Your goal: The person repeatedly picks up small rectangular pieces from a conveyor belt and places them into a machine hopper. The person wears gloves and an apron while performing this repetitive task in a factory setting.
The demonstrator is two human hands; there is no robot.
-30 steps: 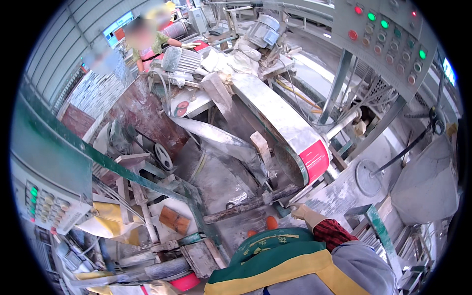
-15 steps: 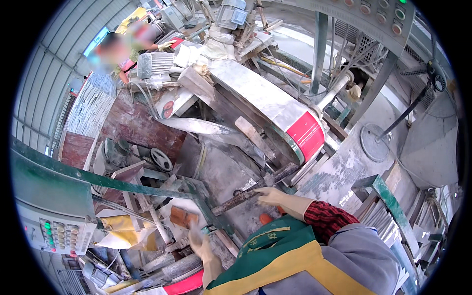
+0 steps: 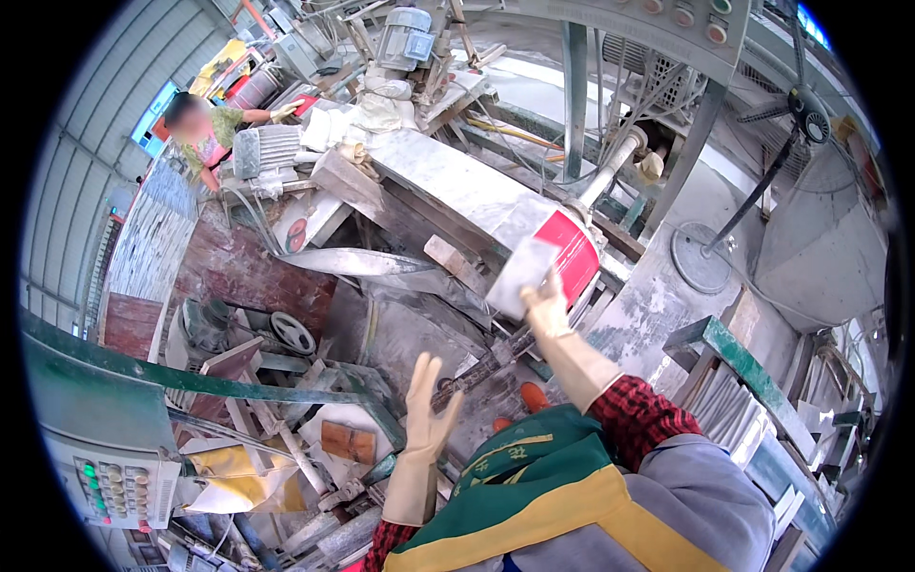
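My right hand, in a cream rubber glove, reaches to the red end of a long pale conveyor belt. Its fingers are closed on the edge of a light grey flat slab, tilted against that end of the belt. Part of the slab is smeared by motion. Lower down, my left hand, gloved alike, is raised with fingers spread and nothing in it. It is nearest to a dirty metal bar. A brown block lies to its left.
A green metal rail crosses on the left, above a button panel. At the upper left, a co-worker works beside a motor. Stacked slabs and a standing fan are on the right. Orange boots stand below.
My right hand has moved up and right from the bar to the belt's end and taken hold of the slab. My left hand has risen from beside the brown block, its fingers spread.
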